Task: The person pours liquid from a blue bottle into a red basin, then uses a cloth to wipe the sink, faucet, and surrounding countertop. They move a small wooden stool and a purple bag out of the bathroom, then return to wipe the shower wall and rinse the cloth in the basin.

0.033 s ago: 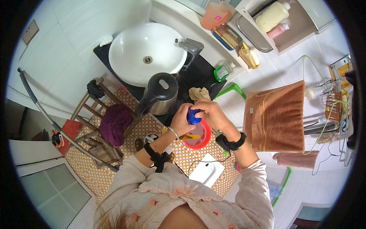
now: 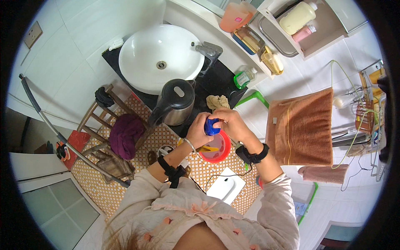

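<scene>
Both hands meet above a red basin [image 2: 216,156] at the front of the black counter. My left hand [image 2: 198,132] is closed round a small, glossy deep-blue object [image 2: 211,126], whose exact kind I cannot make out. The fingertips of my right hand [image 2: 233,125] are bent onto its top and right side. Pale liquid shows in the basin, and a yellow piece [image 2: 208,148] lies across it below my left hand. Just beyond the fingers, a crumpled beige cloth [image 2: 217,102] rests on the counter. To the left stands a steel kettle [image 2: 177,102] with a black lid and handle.
A white washbasin [image 2: 141,62] with a grey tap [image 2: 210,52] sits behind the kettle. A green soap bottle [image 2: 243,78] stands at the counter's right end. Brown towels [image 2: 300,129] hang at right. A wooden chair [image 2: 102,116] with purple cloth [image 2: 127,135] is at left.
</scene>
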The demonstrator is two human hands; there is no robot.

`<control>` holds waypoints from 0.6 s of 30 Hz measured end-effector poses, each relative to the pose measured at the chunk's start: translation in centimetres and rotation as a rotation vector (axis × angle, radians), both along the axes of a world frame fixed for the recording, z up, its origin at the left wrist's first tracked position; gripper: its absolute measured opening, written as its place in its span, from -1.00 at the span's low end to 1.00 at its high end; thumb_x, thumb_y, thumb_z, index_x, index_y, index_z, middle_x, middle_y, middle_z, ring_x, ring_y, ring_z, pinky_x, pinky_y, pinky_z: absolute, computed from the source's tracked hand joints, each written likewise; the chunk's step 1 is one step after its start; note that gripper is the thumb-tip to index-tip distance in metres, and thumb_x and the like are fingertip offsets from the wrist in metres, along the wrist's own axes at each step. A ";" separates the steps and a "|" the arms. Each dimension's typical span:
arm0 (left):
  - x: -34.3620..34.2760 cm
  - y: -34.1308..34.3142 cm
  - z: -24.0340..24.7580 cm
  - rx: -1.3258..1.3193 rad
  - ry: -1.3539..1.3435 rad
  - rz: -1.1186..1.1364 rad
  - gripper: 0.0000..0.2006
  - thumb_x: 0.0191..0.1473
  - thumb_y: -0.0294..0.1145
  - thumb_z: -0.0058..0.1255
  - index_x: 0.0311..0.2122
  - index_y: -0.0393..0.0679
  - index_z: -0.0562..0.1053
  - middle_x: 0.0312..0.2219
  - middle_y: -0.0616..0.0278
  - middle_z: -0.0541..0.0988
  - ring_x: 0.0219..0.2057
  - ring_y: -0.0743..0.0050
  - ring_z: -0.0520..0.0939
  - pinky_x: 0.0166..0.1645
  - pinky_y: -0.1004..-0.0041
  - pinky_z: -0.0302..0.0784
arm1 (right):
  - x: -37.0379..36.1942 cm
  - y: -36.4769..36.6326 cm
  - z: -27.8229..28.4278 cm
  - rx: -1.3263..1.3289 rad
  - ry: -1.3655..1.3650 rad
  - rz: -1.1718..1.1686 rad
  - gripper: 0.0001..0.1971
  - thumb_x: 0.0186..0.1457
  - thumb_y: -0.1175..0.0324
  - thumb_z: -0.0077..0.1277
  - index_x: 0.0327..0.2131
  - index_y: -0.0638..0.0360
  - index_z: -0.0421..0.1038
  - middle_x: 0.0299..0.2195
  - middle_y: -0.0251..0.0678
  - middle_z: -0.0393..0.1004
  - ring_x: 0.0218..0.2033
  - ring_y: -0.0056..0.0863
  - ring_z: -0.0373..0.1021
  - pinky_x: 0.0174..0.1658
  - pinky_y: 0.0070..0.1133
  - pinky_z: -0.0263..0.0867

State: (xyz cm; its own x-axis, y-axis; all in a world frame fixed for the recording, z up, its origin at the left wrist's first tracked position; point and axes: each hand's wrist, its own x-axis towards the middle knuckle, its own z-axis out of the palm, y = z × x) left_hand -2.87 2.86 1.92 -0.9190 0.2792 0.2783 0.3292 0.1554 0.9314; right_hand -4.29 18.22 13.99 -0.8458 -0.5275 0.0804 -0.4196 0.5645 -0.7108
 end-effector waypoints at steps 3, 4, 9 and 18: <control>-0.1 0.0 0.1 -0.013 -0.002 0.002 -0.31 -0.42 -0.47 0.25 -0.03 -0.18 0.27 -0.12 0.03 0.39 -0.05 -0.02 0.44 0.03 0.26 0.37 | 0.0 -0.3 0.3 0.045 -0.088 -0.066 -0.71 -0.10 0.54 0.16 -0.21 0.25 0.47 -0.33 -0.20 0.45 -0.29 -0.30 0.43 -0.20 -0.49 0.35; -0.1 0.0 0.1 -0.030 0.003 0.006 -0.31 -0.42 -0.48 0.25 -0.03 -0.17 0.27 -0.12 0.03 0.39 -0.05 -0.02 0.44 0.03 0.26 0.37 | 0.2 -0.4 0.3 0.061 -0.031 -0.060 -0.70 -0.11 0.55 0.16 -0.21 0.24 0.48 -0.32 -0.19 0.45 -0.28 -0.29 0.43 -0.20 -0.49 0.35; -0.4 0.1 0.4 0.018 0.016 0.006 -0.31 -0.42 -0.49 0.24 -0.04 -0.16 0.27 -0.11 0.01 0.38 -0.04 -0.06 0.42 0.04 0.22 0.38 | 0.5 -0.4 0.5 0.152 0.151 -0.051 -0.66 -0.15 0.61 0.16 -0.20 0.24 0.48 -0.29 -0.16 0.48 -0.25 -0.25 0.44 -0.17 -0.48 0.36; -0.9 0.4 0.7 0.019 0.063 -0.017 -0.34 -0.43 -0.49 0.25 -0.07 -0.15 0.28 -0.13 0.00 0.40 -0.06 -0.09 0.44 0.02 0.20 0.40 | -0.9 1.0 0.5 0.052 -0.070 -0.044 -0.67 -0.20 0.65 0.15 -0.24 0.26 0.50 -0.29 -0.15 0.49 -0.24 -0.24 0.45 -0.15 -0.49 0.36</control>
